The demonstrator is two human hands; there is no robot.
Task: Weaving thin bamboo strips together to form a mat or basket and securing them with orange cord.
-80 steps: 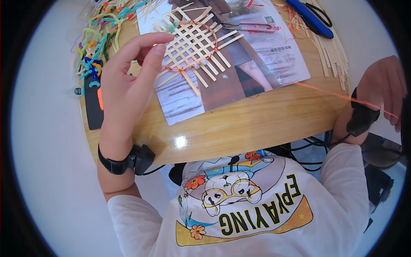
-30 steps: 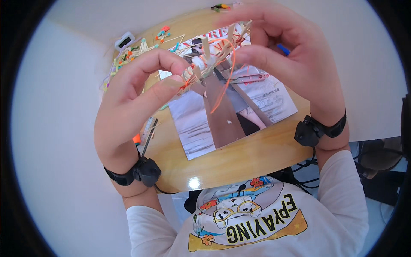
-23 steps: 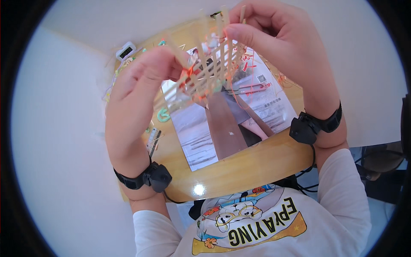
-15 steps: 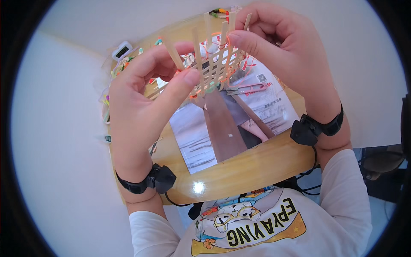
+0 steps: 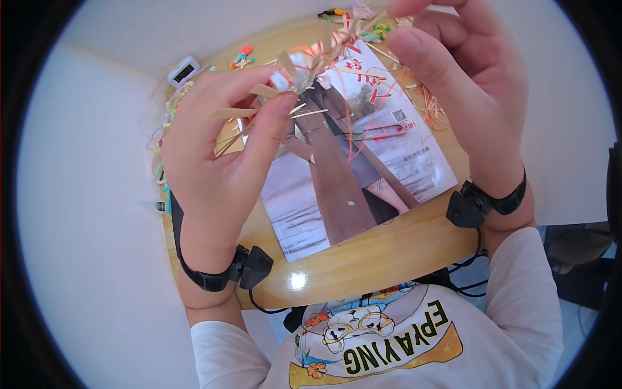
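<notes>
Head view: the left hand (image 5: 214, 149) pinches the woven piece (image 5: 316, 67) of pale flat strips between thumb and fingers at its near left end. The right hand (image 5: 476, 84) is raised just beyond the piece's other end, thumb and forefinger parted; whether its fingers hold anything, I cannot tell. The piece is tilted nearly edge-on, up in the air over the far part of the tabletop (image 5: 343, 272), and partly blurred. Orange thread (image 5: 350, 133) hangs from it in a loose loop.

Below lies a magazine (image 5: 337, 194), its lower left corner near the tabletop's near edge. Pink-handled scissors (image 5: 389, 131) rest on it toward its right edge, and thin pale sticks (image 5: 311, 113) show near its middle. Colourful fuzzy pieces (image 5: 170, 117) line the tabletop's left edge, with a white device (image 5: 184, 71) at the far left corner. A green-and-yellow cluster (image 5: 382, 30) sits near the far edge, and orange scraps (image 5: 433, 107) near the right edge.
</notes>
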